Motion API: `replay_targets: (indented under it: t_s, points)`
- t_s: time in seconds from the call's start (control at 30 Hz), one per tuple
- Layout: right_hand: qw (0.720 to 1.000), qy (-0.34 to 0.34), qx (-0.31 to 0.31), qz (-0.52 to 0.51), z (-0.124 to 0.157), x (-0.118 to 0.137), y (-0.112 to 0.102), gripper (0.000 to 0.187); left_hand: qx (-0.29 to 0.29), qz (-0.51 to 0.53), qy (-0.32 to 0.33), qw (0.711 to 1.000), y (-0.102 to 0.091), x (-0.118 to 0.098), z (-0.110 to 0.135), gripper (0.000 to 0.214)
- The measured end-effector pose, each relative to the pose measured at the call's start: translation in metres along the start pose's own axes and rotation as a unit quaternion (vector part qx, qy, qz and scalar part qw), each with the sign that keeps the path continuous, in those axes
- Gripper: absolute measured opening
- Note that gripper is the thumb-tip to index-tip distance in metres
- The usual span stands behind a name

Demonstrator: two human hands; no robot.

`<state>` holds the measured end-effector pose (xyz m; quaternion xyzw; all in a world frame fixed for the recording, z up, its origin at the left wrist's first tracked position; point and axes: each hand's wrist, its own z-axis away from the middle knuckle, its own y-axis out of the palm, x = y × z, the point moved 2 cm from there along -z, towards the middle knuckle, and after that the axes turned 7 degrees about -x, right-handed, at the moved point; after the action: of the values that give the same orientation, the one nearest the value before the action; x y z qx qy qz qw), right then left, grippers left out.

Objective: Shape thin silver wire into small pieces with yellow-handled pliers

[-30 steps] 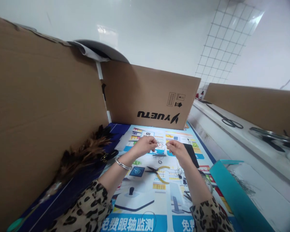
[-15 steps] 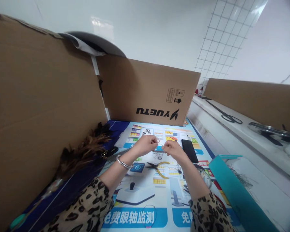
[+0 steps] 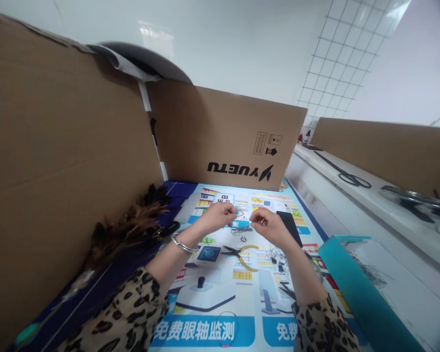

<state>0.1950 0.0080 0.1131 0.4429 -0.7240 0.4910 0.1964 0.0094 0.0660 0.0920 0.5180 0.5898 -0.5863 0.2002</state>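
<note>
My left hand (image 3: 220, 214) is closed in a pinch above the printed mat, a silver bangle (image 3: 184, 243) on its wrist. A thin reddish strand (image 3: 241, 215) shows beside its fingertips; I cannot tell whether they hold it. Across a small gap, my right hand (image 3: 267, 226) has thumb and forefinger pinched together, and anything between them is too fine to make out. Below the hands lie thin dark wire-like loops (image 3: 243, 239). Yellow-handled pliers (image 3: 241, 256) rest with spread handles on the mat, nearer to me.
A black phone (image 3: 289, 227) lies beyond my right wrist. Small dark bits (image 3: 277, 261) are near that forearm. A teal box (image 3: 366, 293) with wiry strands stands at right, brown feathers (image 3: 126, 230) at left. Cardboard panels (image 3: 227, 132) wall the back and left. Scissors (image 3: 346, 176) lie on the ledge.
My hands have drawn slightly apart, the right one moving a little to the right and the left one a little left. Both stay pinched.
</note>
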Motion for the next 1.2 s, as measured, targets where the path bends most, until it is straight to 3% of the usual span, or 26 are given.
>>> replay_targets:
  t_s: [0.13, 0.27, 0.4, 0.7, 0.83, 1.03, 1.2]
  points:
    - [0.997, -0.055, -0.033, 0.045, -0.001, 0.002, 0.006, 0.010, -0.007, 0.002, -0.003, 1.000, -0.003, -0.003, 0.001, 0.017]
    - [0.996, 0.048, -0.075, 0.013, -0.003, -0.009, 0.004, 0.007, -0.012, 0.009, -0.008, 1.000, -0.004, -0.005, 0.002, 0.018]
    - [0.990, 0.128, -0.014, -0.053, -0.003, -0.015, 0.007, 0.016, -0.019, 0.000, -0.002, 1.000, -0.003, -0.008, 0.002, 0.017]
    - [0.976, 0.192, 0.011, -0.103, -0.001, -0.016, 0.012, 0.019, 0.001, 0.013, -0.015, 1.000, 0.005, -0.015, 0.003, 0.019]
    - [0.970, 0.209, 0.009, -0.123, 0.000, -0.013, 0.005, 0.019, -0.001, 0.044, -0.016, 0.999, 0.004, -0.019, 0.003, 0.024]
    - [0.963, 0.199, 0.002, -0.180, 0.001, -0.009, -0.014, 0.020, -0.052, 0.124, 0.013, 0.991, 0.005, -0.033, 0.004, 0.024]
    - [0.954, 0.187, 0.008, -0.233, 0.004, -0.009, -0.027, 0.021, -0.005, 0.194, 0.001, 0.981, 0.013, -0.048, 0.007, 0.028]
